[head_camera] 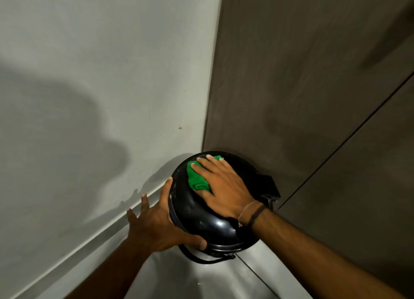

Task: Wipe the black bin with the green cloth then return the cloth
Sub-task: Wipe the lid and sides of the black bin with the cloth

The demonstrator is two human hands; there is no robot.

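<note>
A round black bin [201, 218] with a domed glossy lid stands on the floor in a corner. My right hand [221, 186] lies flat on top of the lid and presses the folded green cloth [196, 177] against it; the cloth shows under my fingers and thumb. My left hand [156, 224] grips the bin's left rim, thumb at the front and index finger up the side, with the other fingers spread away from it. A thin wire handle [201, 259] hangs below the bin's front.
A pale grey wall [89, 97] with a skirting board runs on the left. A dark brown panel [313, 85] stands behind and to the right of the bin. A black pedal [270, 186] juts out at the bin's right. Grey floor tiles [201, 280] lie below.
</note>
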